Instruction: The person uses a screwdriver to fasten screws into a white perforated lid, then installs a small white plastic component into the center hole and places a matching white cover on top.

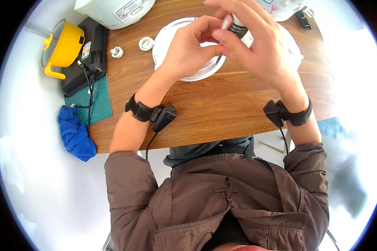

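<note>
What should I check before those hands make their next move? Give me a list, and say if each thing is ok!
1. Black-and-white ridged piece held: ok, the right hand has it.
2. Left hand close by: ok, right beside the piece.
3. Left fingers gripping the piece too: cannot tell, the hands overlap.
4. Small white cap on the wooden table: ok, left of the round white lid.
5. Yellow pot out of the hands' way: ok, over at the left.
6. Blue cloth fully on the table: not ok, it sticks out past the edge.
</note>
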Tool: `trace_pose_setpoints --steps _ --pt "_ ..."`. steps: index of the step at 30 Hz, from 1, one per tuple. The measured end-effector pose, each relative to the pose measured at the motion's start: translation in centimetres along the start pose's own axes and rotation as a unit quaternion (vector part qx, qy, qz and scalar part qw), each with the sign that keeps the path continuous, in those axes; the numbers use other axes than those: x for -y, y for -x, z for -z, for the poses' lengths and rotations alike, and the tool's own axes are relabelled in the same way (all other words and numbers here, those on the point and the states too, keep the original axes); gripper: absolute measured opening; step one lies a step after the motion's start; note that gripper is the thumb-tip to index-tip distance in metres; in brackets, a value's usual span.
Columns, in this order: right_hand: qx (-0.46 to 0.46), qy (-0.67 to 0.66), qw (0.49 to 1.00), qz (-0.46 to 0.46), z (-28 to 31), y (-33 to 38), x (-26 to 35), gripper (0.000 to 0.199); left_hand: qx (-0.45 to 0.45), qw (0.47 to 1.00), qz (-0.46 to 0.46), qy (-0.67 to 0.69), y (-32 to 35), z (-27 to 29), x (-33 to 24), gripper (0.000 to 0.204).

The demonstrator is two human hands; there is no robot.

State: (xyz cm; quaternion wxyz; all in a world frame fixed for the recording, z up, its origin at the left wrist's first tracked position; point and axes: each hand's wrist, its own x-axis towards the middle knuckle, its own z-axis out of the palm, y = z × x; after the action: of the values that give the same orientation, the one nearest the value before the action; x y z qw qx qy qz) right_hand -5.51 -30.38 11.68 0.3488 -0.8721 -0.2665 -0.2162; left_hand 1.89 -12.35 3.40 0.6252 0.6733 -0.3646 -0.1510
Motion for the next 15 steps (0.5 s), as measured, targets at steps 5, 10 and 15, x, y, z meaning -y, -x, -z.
trace_pose_setpoints --steps 5,10,15 --pt "-0.016 -0.016 1.0 0.014 0.1 0.3 -0.5 0.049 0.055 0.997 -0.007 0.055 0.3 0.5 -0.1 0.036" --pt "0.096 0.023 0.995 -0.014 2.7 0.0 0.3 0.048 0.014 1.0 -0.026 -0.007 0.3 -0.3 -0.7 0.042" --pt "-0.067 -0.001 0.998 -0.003 -0.7 0.0 1.7 0.054 0.027 0.999 -0.021 0.016 0.1 0.1 0.1 0.049"
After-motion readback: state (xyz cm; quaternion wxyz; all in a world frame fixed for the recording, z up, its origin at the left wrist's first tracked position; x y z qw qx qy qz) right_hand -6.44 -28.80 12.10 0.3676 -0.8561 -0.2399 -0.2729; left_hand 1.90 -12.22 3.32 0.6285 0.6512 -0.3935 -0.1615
